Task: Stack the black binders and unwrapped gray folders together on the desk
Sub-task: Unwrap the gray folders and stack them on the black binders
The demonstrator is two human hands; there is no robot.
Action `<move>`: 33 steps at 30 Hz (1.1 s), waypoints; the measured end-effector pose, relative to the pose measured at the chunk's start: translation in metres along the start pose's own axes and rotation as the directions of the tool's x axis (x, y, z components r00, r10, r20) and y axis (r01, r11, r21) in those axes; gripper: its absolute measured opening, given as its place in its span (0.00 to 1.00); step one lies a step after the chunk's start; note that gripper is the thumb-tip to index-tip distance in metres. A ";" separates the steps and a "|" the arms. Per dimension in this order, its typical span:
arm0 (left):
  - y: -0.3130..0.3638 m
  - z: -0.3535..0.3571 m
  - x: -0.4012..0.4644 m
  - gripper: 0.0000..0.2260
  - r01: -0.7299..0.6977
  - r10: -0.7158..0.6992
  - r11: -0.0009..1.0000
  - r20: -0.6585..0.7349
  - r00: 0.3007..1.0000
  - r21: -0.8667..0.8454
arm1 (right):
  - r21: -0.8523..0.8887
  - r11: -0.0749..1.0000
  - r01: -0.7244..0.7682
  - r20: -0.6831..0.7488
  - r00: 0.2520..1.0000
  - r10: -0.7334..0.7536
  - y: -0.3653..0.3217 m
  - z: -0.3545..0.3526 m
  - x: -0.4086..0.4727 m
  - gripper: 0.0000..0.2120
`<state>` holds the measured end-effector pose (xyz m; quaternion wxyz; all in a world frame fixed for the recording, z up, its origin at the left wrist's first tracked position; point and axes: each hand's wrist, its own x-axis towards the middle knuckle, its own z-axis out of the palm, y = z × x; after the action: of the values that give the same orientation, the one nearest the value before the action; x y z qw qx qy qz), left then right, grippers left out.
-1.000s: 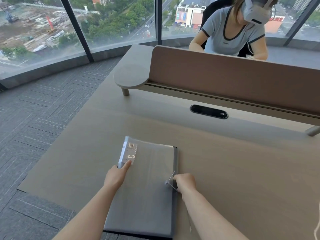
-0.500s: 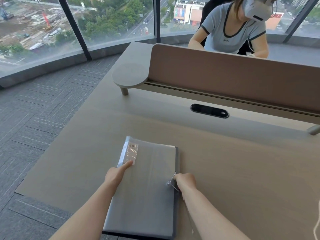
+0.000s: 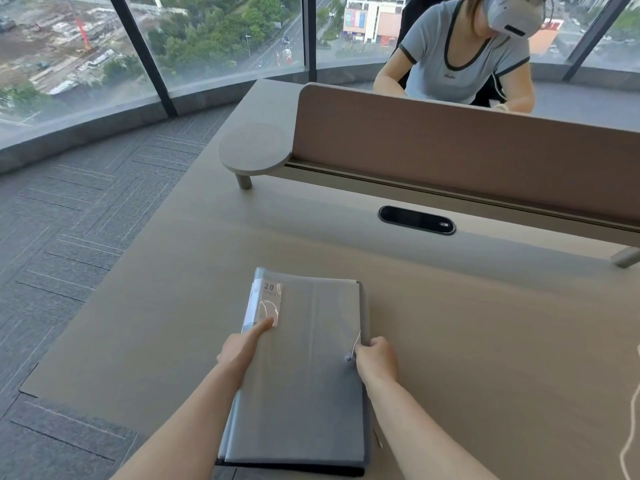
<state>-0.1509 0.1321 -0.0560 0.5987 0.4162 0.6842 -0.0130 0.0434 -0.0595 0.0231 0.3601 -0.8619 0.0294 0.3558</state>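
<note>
Flat gray folder (image 3: 304, 368) in clear wrap, atop a black binder (image 3: 360, 471) (only edges showing) on the beige desk (image 3: 485, 341), left hand (image 3: 242, 348) forefinger pressing its label, right hand (image 3: 375, 360) fingers pinching the white string (image 3: 356, 342)

A brown upright partition panel (image 3: 467, 157) runs across the far side of the desk. At its left end a rounded grey shelf (image 3: 254, 150) juts out on a short grey cylindrical leg (image 3: 244, 181); another grey leg (image 3: 627, 258) shows at the right edge. Just in front of the panel, a black oval cable port (image 3: 416, 220) is set into the surface. Behind the panel sits a person in a light grey short-sleeved top with dark trim (image 3: 464, 60), wearing a pale grey headset (image 3: 512, 12). Grey patterned carpet tiles (image 3: 69, 237) cover the floor on the left. Tall windows with dark frames (image 3: 138, 53) look out on trees, roads and buildings. A thin white cable (image 3: 628, 445) hangs at the lower right edge.
</note>
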 end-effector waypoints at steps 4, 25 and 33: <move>0.028 0.013 -0.020 0.44 -0.049 0.049 0.999 0.014 0.999 0.016 | 0.031 0.998 0.046 -0.007 0.999 -0.046 -0.006 -0.014 0.004 0.03; 0.135 0.233 -0.143 0.31 -0.246 0.209 0.968 0.393 0.896 0.048 | -0.001 0.997 0.083 -0.205 0.975 -0.081 0.001 -0.228 0.093 0.09; 0.131 0.294 -0.134 0.37 -0.221 0.174 0.972 0.383 0.907 0.081 | 0.011 0.999 0.052 -0.206 0.977 -0.049 0.020 -0.265 0.136 0.11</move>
<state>0.1549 -0.0088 0.0351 0.6893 0.5092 0.5102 -0.0731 0.2955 -0.2164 0.0539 0.3708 -0.8917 0.0475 0.2551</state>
